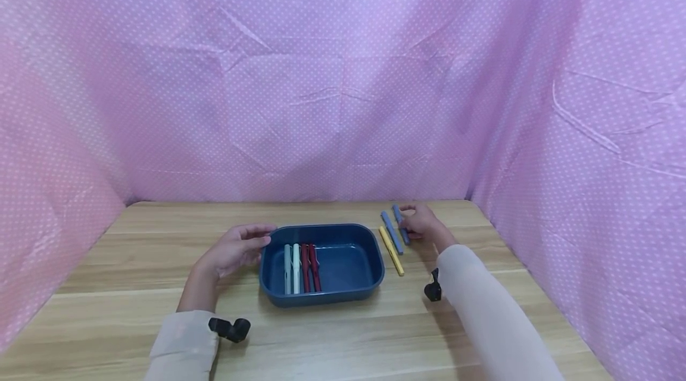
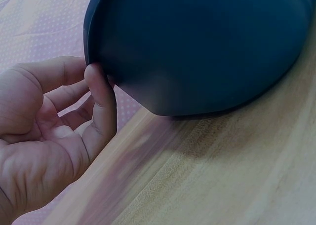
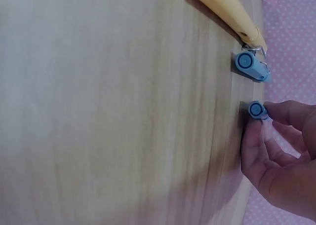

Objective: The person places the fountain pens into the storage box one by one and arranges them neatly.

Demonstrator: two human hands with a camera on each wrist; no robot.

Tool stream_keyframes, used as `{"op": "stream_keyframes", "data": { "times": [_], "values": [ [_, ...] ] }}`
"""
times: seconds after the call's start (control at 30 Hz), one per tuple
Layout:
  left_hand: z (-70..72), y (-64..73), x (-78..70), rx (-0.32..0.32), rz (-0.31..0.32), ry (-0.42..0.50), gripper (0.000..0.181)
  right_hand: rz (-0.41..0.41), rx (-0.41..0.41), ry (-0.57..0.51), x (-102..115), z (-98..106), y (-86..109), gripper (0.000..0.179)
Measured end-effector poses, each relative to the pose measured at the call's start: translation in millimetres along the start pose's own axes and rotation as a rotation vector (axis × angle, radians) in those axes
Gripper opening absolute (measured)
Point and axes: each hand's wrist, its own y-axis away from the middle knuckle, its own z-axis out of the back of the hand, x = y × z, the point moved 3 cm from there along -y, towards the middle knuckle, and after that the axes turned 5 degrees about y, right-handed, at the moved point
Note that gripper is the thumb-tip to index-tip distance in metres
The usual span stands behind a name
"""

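My left hand (image 1: pixel 239 248) pinches the rim of a dark blue tray (image 1: pixel 343 296) at its left end, thumb and fingers on the wall (image 2: pixel 94 42) in the left wrist view. Inside the tray lie a grey-green pen (image 1: pixel 287 268), a pale mint pen (image 1: pixel 296 268) and two dark red pens (image 1: pixel 306 268) side by side. To the right of the tray, my right hand (image 1: pixel 420 222) pinches the outer blue pen (image 1: pixel 397 214) between thumb and fingers; its round end (image 3: pixel 256 109) shows in the right wrist view. Another blue pen (image 1: pixel 392 232) lies just left of it.
A yellow pen (image 1: pixel 391 251) with a clip lies between the tray and the blue pens. The wooden table (image 1: pixel 321 339) carries everything. Pink dotted cloth (image 1: pixel 343 101) hangs behind the table and along both sides.
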Motion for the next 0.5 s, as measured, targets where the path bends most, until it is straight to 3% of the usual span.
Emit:
{"op": "stream_keyframes", "data": {
  "times": [0.27, 0.5],
  "values": [
    [-1.0, -1.7, -0.4, 0.012, -0.009, 0.005, 0.056, 0.031, 0.057, -0.123, -2.1, 5.3, 2.3, 0.054],
    [0.1, -1.2, 2.0, 0.015, -0.013, 0.011, 0.055, 0.054, 0.074, -0.167, -8.2, 5.0, -0.5, 0.051]
  ]
}}
